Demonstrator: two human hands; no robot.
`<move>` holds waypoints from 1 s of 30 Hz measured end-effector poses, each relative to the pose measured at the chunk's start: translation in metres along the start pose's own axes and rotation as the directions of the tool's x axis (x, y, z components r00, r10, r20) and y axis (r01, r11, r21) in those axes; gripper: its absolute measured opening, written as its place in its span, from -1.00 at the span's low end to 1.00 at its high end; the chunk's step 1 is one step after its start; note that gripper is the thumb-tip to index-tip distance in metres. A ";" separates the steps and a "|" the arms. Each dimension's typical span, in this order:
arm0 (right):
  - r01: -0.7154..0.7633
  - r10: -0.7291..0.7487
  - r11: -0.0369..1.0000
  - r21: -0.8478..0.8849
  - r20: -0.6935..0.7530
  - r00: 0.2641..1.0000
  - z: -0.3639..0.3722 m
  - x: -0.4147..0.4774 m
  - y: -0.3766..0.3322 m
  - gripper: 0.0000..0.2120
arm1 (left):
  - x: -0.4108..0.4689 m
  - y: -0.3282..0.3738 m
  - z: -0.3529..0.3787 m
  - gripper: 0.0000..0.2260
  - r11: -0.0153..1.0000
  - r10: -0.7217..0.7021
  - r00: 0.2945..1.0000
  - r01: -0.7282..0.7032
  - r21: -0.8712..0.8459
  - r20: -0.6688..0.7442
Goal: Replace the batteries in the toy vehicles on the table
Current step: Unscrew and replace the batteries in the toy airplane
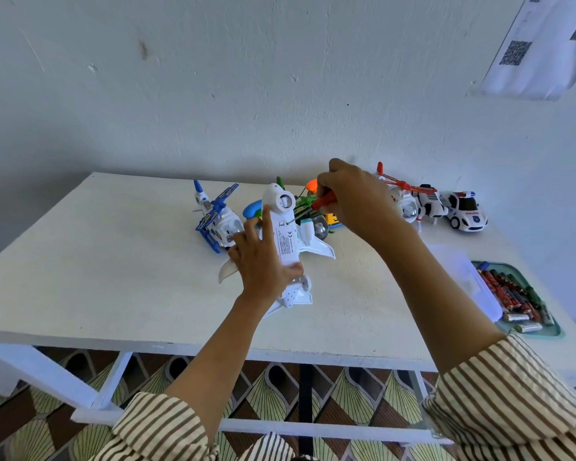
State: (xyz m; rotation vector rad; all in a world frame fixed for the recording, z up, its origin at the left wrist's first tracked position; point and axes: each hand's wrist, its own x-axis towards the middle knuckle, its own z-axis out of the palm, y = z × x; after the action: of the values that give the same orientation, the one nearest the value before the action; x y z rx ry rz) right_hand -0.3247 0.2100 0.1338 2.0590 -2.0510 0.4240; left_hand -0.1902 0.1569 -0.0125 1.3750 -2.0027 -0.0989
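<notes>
A white toy airplane (281, 227) lies belly-up on the white table (113, 277). My left hand (261, 261) grips its body from the left. Fingers of my right hand (353, 201) curl round a red-handled screwdriver (323, 201), whose thin shaft points down-left at the plane's underside beside the label. Behind the plane are a blue and white helicopter (218, 217), a green toy (305, 207) partly hidden by the plane, a red and white helicopter (403, 197) and a white police car (466, 211).
A green tray (552, 331) at the table's right edge holds several batteries (512, 294). A clear plastic lid or box (473, 277) lies against its left side. A wall stands right behind the toys. A paper with a QR code (516, 53) hangs at upper right.
</notes>
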 end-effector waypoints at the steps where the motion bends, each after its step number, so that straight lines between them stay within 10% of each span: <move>1: -0.010 0.010 0.999 -0.046 -0.003 1.000 -0.003 0.000 -0.001 -0.84 | 0.000 0.002 0.000 0.02 1.000 0.004 1.000 -0.004 -0.004 0.010; 30: -0.120 0.138 0.966 -0.228 0.063 0.988 -0.010 -0.019 0.010 -0.73 | -0.006 0.021 0.005 0.01 0.995 0.082 0.996 -0.080 0.064 -0.033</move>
State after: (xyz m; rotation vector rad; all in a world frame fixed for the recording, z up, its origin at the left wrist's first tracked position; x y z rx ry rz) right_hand -0.3348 0.2311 0.1365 1.8451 -2.1741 0.1252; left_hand -0.2084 0.1695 -0.0103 1.3230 -2.0446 0.0248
